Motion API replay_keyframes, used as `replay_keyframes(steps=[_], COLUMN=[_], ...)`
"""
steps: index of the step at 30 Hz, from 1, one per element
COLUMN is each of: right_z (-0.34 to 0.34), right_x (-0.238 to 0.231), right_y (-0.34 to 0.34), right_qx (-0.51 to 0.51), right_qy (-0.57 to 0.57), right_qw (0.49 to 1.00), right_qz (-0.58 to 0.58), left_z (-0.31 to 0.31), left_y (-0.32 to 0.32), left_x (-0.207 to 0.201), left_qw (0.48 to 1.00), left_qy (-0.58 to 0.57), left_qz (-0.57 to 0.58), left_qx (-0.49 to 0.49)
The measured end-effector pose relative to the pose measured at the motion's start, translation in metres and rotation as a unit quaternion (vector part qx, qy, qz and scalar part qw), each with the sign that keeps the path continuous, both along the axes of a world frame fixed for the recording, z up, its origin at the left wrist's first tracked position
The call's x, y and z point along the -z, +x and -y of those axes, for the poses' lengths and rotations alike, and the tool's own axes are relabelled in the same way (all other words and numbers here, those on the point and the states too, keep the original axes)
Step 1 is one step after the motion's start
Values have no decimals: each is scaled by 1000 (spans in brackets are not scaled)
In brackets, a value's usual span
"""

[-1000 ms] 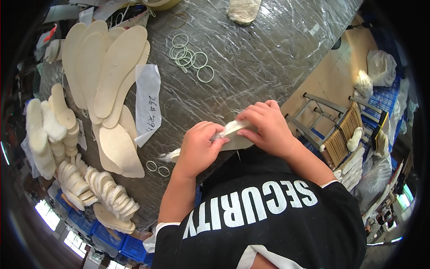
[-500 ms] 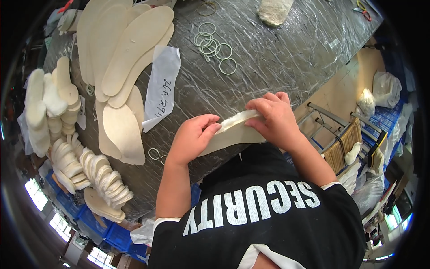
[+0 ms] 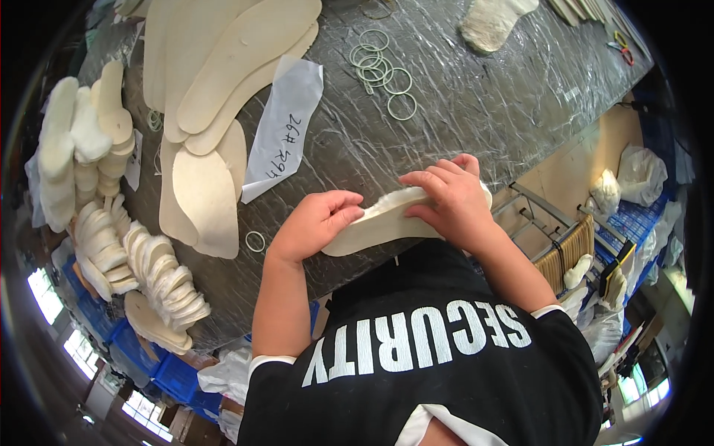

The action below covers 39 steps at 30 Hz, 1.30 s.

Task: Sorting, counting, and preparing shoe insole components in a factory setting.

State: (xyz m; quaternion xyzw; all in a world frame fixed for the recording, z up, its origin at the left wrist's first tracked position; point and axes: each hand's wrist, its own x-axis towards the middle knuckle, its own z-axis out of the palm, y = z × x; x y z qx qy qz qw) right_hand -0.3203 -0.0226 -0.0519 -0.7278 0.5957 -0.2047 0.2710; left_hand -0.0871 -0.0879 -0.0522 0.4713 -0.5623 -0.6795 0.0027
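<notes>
Centre frame, the fleecy insole (image 3: 383, 224) slants gently, long axis rising from lower left to upper right; the left hand (image 3: 311, 224) pinches its upper edge, the right hand's (image 3: 455, 207) grip clamps nearer the right end, both touching.

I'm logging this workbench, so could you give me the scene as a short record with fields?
Piece in hand: beige insole, white fluff along its upper edge
Left grip: at that edge, near the left end; pinch unclear
Right grip: fingers and thumb around it, toward the right end
Surface: table covered in crinkled plastic
Table's left: fanned larger insoles, white paper
Beyond hands: loose pale-green rings
Far right: scissors
</notes>
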Motion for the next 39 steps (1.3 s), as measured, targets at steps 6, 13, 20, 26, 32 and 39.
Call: replay_keyframes(steps=[6, 13, 20, 26, 32, 39], right_z=[3, 3, -5, 0, -5, -4], right_x=[-2, -9, 13, 11, 14, 20], right_y=[8, 57, 83, 74, 72, 69], right_qx=[13, -127, -172, -175, -175, -187], right_qy=[-9, 6, 16, -19, -39, -72], right_qw=[998, 992, 985, 980, 978, 967], right_qz=[-53, 27, -6, 94, 109, 157], left_z=[-8, -37, -67, -66, -72, -81], left_y=[26, 58, 62, 62, 49, 43], left_x=[6, 9, 10, 12, 9, 17], left_qw=[998, 971, 929, 935, 934, 927], left_qy=[-55, 56, 141, 129, 110, 67], left_qz=[1, -31, -29, -104, -138, -156], left_qx=[18, -230, -341, -314, -312, -336])
